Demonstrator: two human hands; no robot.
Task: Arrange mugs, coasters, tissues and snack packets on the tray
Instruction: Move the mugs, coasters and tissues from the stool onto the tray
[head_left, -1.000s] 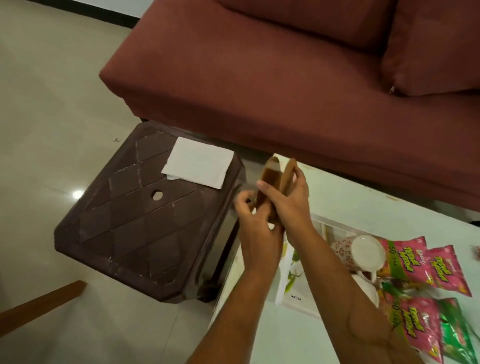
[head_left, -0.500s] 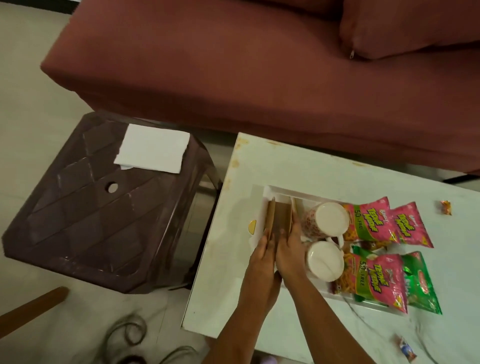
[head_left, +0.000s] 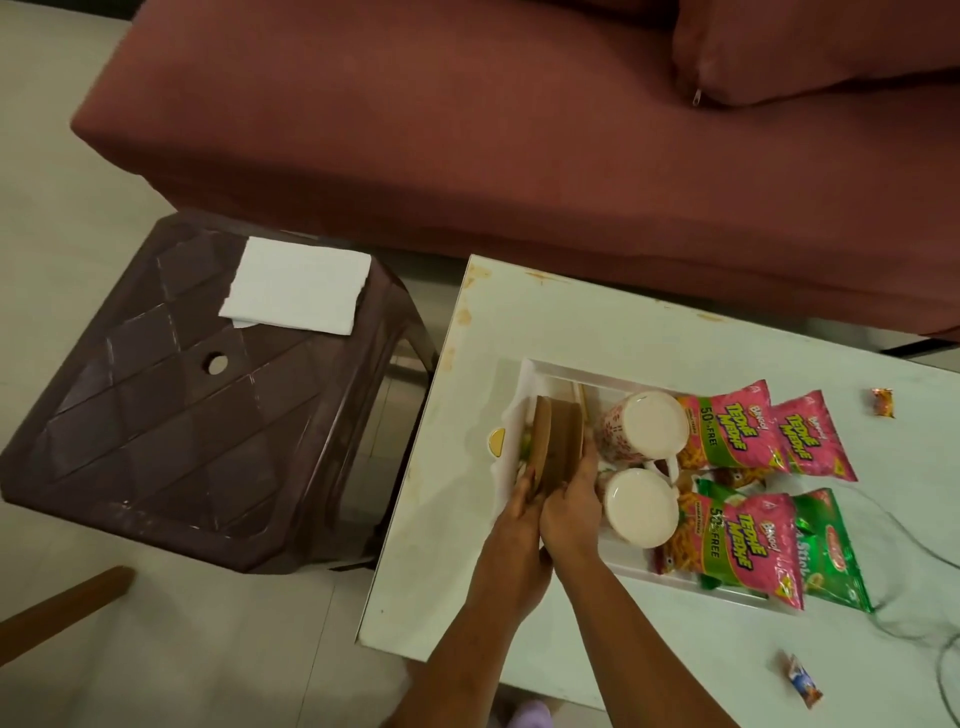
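With left hand (head_left: 517, 522) and right hand (head_left: 571, 501) gripping coasters (head_left: 555, 441) on edge in the tray (head_left: 571, 370), might tip onto the mugs (head_left: 644, 431) if let go.

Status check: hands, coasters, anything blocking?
Left hand and right hand both hold the coasters, on edge in the tray, stool side. Mugs close beside them. Tissue not yet aboard, lies on stool.

coasters (head_left: 563, 439): matt brown, wood-like or cork-like; cannot tell which
mugs (head_left: 649, 423): glossy glazed ceramic, smooth
snack packets (head_left: 737, 434): shiny plastic film, crinkled
tray (head_left: 597, 372): smooth white, plastic-looking
table (head_left: 571, 322): smooth white top, stained at the far left edge
stool (head_left: 182, 415): brown moulded plastic, scuffed, faint sheen
tissues (head_left: 298, 291): matt white paper
sofa (head_left: 467, 130): matt maroon cloth
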